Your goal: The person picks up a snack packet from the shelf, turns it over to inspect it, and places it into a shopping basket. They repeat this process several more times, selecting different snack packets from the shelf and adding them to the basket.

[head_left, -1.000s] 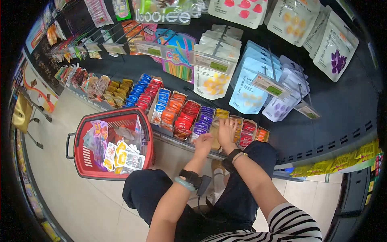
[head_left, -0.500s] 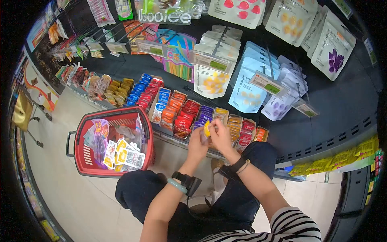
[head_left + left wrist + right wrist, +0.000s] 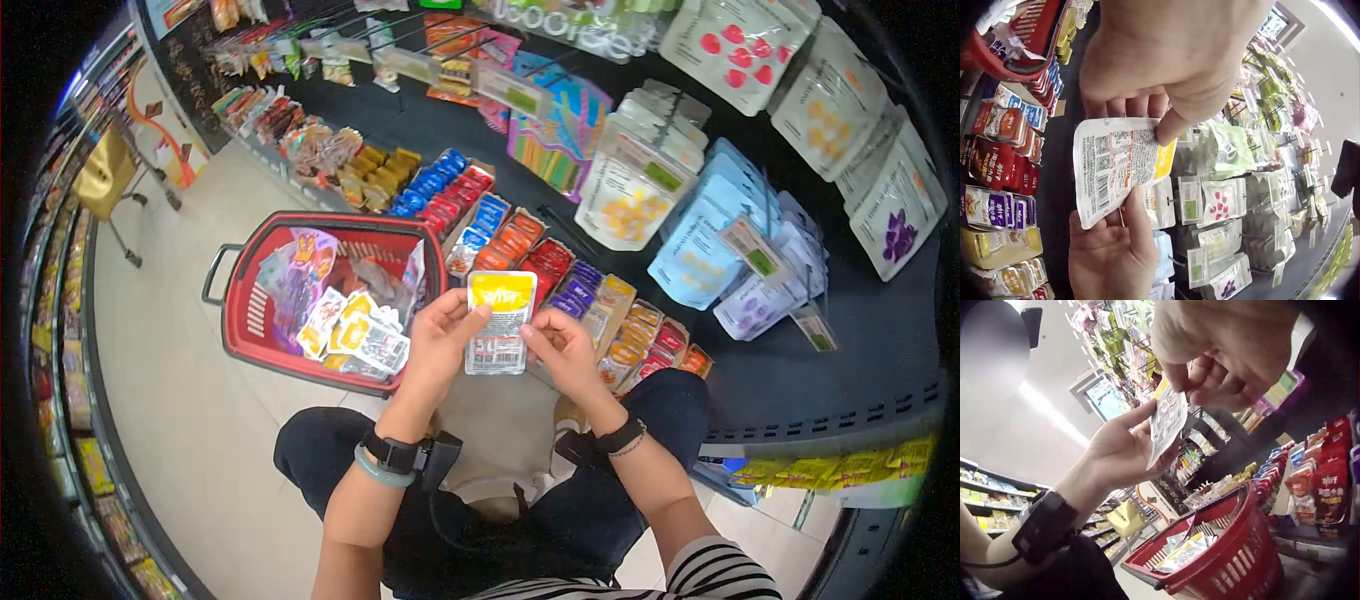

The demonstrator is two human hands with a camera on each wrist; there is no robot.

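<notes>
Both hands hold one flat, sealed snack packet (image 3: 500, 325) with a yellow top band and a white, printed lower part. My left hand (image 3: 437, 335) pinches its left edge, thumb on the printed face. The right hand (image 3: 572, 355) grips the right edge between thumb and fingers. Small print and a barcode show on the packet (image 3: 1119, 162) in the left wrist view. Left of the hands stands a red shopping basket (image 3: 290, 365); several yellow-and-white packets (image 3: 340, 325) and other bagged goods lie in it.
Beyond the hands, a low shelf carries open boxes of small packets, among them orange ones (image 3: 515, 240). Pale blue pouches (image 3: 715, 235) hang on hooks above, with price tags jutting out. A gold bag (image 3: 105, 175) on a wheeled frame stands at the far left.
The hands have come from the shelf boxes with a yellow-and-white packet, moved back toward the body and turned its printed side up. The head view has swung left.
</notes>
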